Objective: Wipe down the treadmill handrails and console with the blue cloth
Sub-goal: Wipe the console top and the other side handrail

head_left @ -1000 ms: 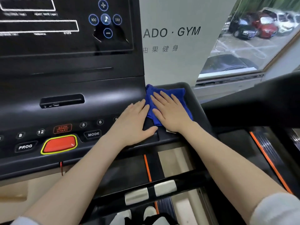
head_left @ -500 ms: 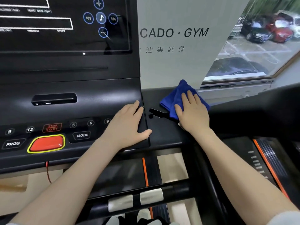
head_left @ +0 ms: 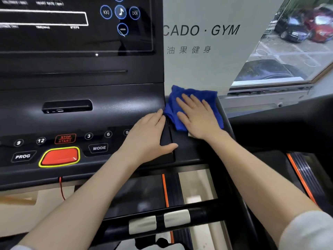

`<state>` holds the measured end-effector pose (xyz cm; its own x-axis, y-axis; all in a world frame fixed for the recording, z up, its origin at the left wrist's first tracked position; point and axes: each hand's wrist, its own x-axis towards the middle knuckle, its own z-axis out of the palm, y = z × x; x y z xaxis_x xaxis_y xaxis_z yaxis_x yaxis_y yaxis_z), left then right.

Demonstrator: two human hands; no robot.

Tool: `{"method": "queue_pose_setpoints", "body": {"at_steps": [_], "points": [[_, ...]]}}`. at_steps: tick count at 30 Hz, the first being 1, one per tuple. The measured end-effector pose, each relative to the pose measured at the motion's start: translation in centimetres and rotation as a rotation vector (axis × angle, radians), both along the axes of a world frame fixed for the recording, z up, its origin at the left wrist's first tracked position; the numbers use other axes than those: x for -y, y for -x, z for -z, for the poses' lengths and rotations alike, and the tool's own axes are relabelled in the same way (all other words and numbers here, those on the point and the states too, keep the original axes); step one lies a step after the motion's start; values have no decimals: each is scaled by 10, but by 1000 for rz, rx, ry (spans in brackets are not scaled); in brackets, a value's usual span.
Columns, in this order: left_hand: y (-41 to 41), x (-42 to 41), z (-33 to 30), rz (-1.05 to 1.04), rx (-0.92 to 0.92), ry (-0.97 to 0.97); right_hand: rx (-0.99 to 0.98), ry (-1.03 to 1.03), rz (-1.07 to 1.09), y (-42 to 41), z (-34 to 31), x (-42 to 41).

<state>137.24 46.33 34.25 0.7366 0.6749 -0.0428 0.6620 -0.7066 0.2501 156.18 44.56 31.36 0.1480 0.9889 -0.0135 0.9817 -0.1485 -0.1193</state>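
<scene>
The blue cloth (head_left: 178,98) lies crumpled on the right side tray of the black treadmill console (head_left: 81,123), just right of the button panel. My right hand (head_left: 197,117) presses flat on the cloth with straight, spread fingers. Beside it, my left hand (head_left: 149,134) rests flat on the console's right edge, its fingertips touching the cloth's left border and its thumb stretched out toward the tray. A black handrail (head_left: 207,214) with two silver sensor pads crosses below my forearms.
The dark screen (head_left: 75,24) with blue media icons rises behind the panel. A red stop button (head_left: 60,156), MODE and PROG keys sit at the left. A second treadmill (head_left: 288,127) stands close on the right. A white gym sign and a window lie beyond.
My right hand has slid the cloth from the tray's far right back left toward the console edge. My left hand has stayed in place.
</scene>
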Motion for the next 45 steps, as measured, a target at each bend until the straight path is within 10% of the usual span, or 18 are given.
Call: {"method": "queue_pose_setpoints", "body": {"at_steps": [11,32,38,45], "points": [[2,0,2,-4,20,25,-170,-339,-12,-2,3,56],[3,0,0,14,8,18,132,-217,12,12,-6,59],[1,1,2,12,11,16,-180,-132,3,21,-3,47],[-2,4,-2,1,-31,-6,-86,-129,61,15,-2,58]]}}
